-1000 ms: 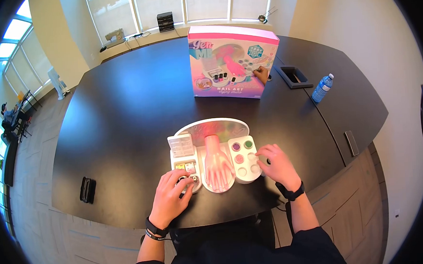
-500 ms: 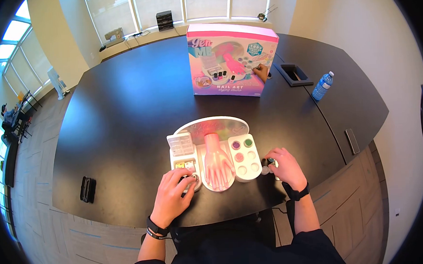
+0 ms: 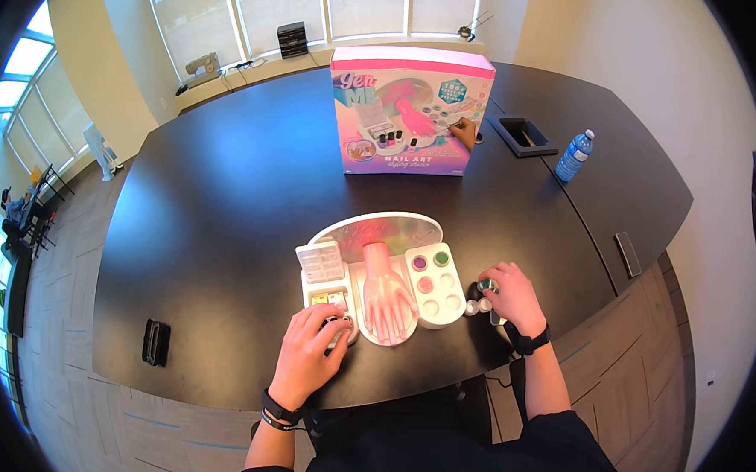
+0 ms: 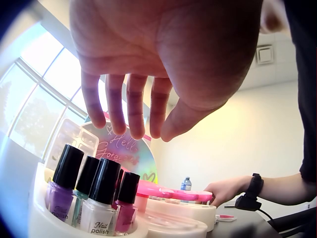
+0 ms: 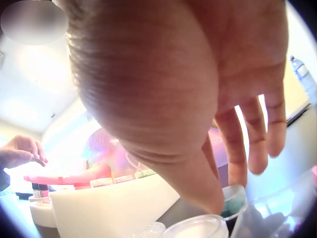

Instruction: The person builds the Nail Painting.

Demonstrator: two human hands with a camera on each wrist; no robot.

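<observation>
My right hand (image 3: 514, 295) pinches a small clear pot of green glitter (image 5: 234, 203) between thumb and fingers, just right of the white nail-art station (image 3: 440, 320). Small clear pots (image 3: 471, 307) stand on the table by its fingertips. Purple (image 3: 420, 263), green (image 3: 442, 258) and pink (image 3: 425, 283) pots sit in the station's right-hand wells. Over the station's left end hangs my left hand (image 3: 309, 344), fingers loosely bent with nothing between them. Below it, the left wrist view shows several nail polish bottles (image 4: 103, 203) with black caps. A pink model hand (image 3: 388, 304) lies in the middle.
Behind the station stands a large pink Nail Art box (image 3: 415, 119). To the right are a water bottle (image 3: 575, 156), a phone (image 3: 628, 254) and a dark recessed tray (image 3: 524, 136). A black case (image 3: 155, 342) lies on the left of the dark table (image 3: 224, 244).
My right hand has moved from the station's right edge out to the right, over the loose pots, and now pinches the green glitter pot. The left hand stays nearly still.
</observation>
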